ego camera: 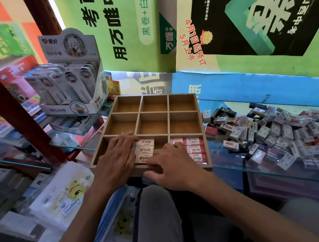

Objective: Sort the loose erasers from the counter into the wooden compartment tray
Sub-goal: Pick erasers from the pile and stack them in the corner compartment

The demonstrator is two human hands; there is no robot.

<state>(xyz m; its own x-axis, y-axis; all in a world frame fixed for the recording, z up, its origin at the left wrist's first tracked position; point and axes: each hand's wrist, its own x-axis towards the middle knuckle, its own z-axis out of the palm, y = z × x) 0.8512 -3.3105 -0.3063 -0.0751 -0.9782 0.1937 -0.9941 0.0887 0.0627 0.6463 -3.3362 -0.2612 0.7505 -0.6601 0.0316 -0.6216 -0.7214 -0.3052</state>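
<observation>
On the glass counter (pixel 231 164) sits a wooden tray (pixel 201 115) with nine square compartments in three rows of three, its near edge toward the person. The six compartments of the far and middle rows hold nothing. In the near middle compartment lie cream erasers (pixel 145 150) stacked side by side, long axes running left to right; their wrappers read "ERASER" under Chinese characters too small to make out. In the near right compartment lie red-and-white erasers (pixel 195 146) in the same left-to-right lay, each marked "2B".

The left hand (pixel 117 159) lies flat over the near left compartment, fingers straight, fingertips touching the left end of the cream erasers. The right hand (pixel 168 164) rests on the tray's near edge, fingers loosely bent over the cream erasers; whether it pinches one I cannot tell.

To the right of the tray, on the glass, a big loose heap of erasers (pixel 277 131) lies every which way.

To the left stands a display box of pens (pixel 71 77) printed "爱好" and "AIHAO". Behind hang posters (pixel 121 24); one reads "4月1日起预订 5月上市".
</observation>
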